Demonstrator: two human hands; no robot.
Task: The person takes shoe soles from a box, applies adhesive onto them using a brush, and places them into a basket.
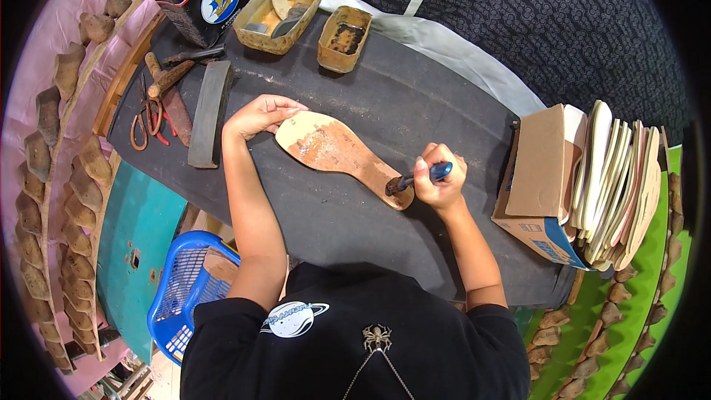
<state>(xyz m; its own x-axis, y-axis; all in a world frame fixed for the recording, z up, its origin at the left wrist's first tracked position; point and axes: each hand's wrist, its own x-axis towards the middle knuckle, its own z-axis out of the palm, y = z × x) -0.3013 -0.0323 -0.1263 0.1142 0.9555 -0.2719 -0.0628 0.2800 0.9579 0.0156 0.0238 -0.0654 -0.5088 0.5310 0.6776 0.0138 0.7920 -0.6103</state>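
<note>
A tan shoe insole [326,152] lies slantwise on the dark table, its wide toe end at upper left and its narrower heel at lower right. Much of its surface looks coated and darker, while a pale patch stays along the toe. My left hand [263,115] is closed on the toe edge, fingertips and thumb gripping the rim. In my right hand [444,184] is a brush [442,171] with a blue handle, gripped in closed fingers. Its dark bristles touch the insole's heel.
At the back stand a green-and-black can [200,0], a tray of small pieces [253,43] and a stained tray [337,67]. A grey block [211,115], scissors [139,130] and a hammer [170,80] lie left. A cardboard box [533,170] of soles stands right; a blue basket [169,304] sits below.
</note>
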